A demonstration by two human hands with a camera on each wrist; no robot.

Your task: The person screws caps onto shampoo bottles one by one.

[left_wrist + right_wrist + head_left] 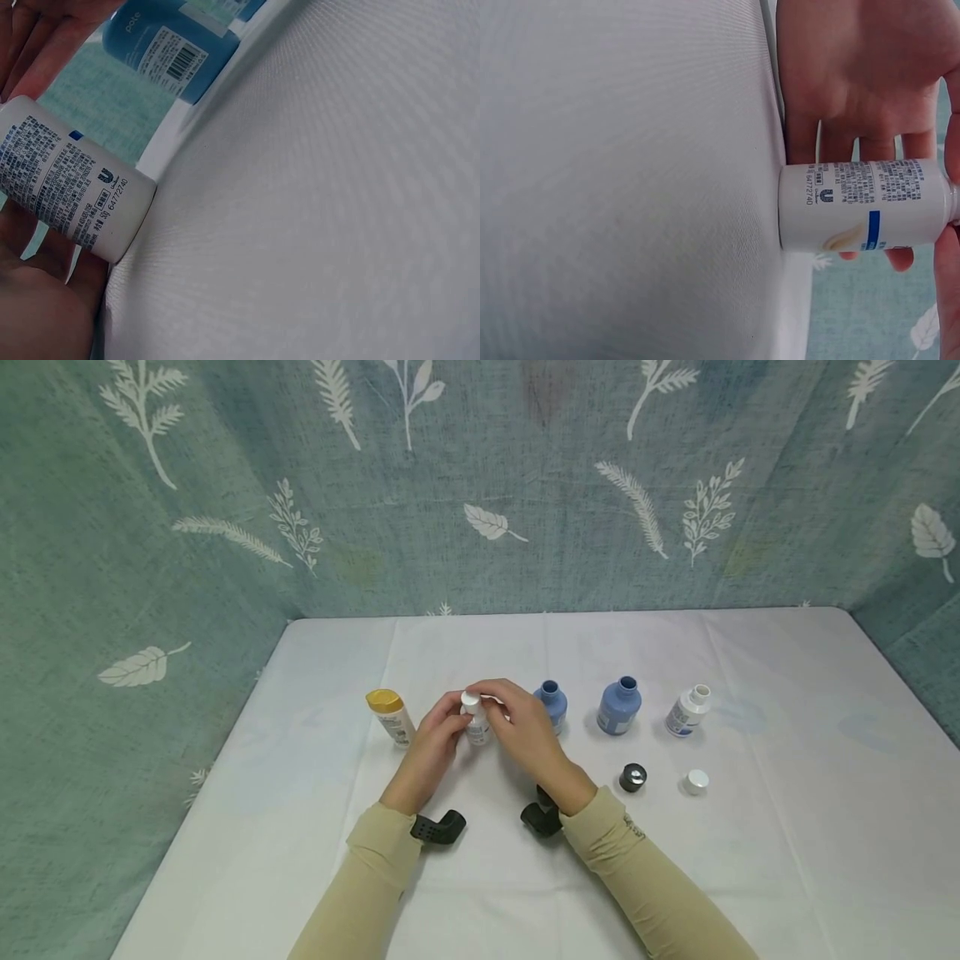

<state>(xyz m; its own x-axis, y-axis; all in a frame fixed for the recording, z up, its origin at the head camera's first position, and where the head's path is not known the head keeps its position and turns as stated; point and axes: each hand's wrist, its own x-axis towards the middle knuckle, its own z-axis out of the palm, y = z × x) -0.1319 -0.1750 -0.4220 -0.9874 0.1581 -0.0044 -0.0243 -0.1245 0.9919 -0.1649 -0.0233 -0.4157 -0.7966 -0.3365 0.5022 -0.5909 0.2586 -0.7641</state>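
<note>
A small white lotion bottle (477, 732) with a printed label stands upright on the table between both hands. My left hand (429, 747) grips its body, fingers wrapped behind it, as the right wrist view shows. My right hand (531, 737) pinches the white cap (471, 701) on its top from the right. In the left wrist view the bottle (75, 180) has its base at the cloth; the right wrist view shows the same bottle (862, 206) and the neck beneath the fingers. The cap itself is outside both wrist views.
Left of the hands stands a yellow-capped white bottle (394, 718). To the right are an uncapped blue bottle (553, 702), partly hidden, another uncapped blue bottle (619, 706) and an uncapped white bottle (686, 712). A black cap (633, 777) and a white cap (696, 782) lie in front.
</note>
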